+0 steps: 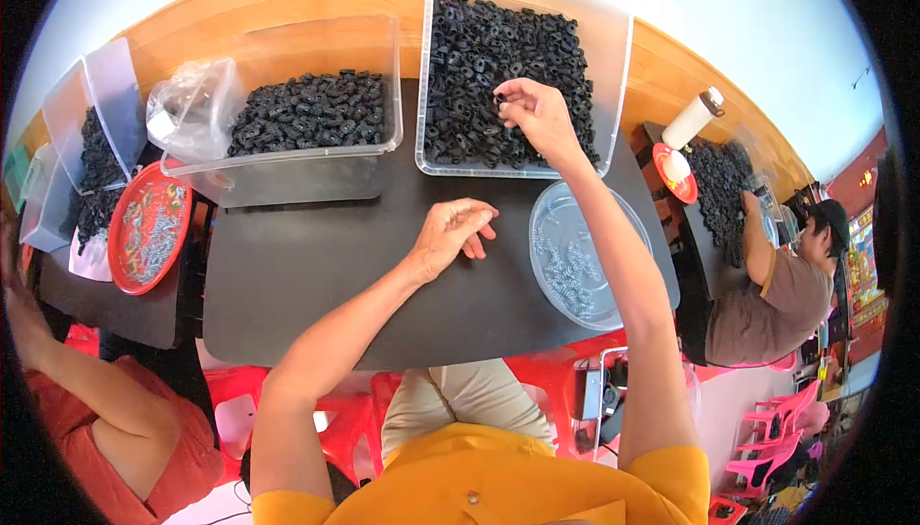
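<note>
My right hand (539, 119) is over the right clear bin (517, 172), which is heaped with small black plastic parts (479, 56). Its thumb and fingertips are pinched together, with what looks like one of these black parts between them. Lower down, my left hand (448, 238) hovers above the dark table (307, 281), fingers curled and thumb against them. Whether anything is in it is hidden. Beside my right forearm lies a round clear tray (613, 309) with small metal springs (567, 271) spread on it.
Another clear bin (287, 178) of black parts and a plastic bag (196, 108) stand at the left. Further left, a red tray (144, 276) holds small metal pieces, near a person in red (144, 429). At right, another person (781, 305) sits by black parts and a bottle (692, 121).
</note>
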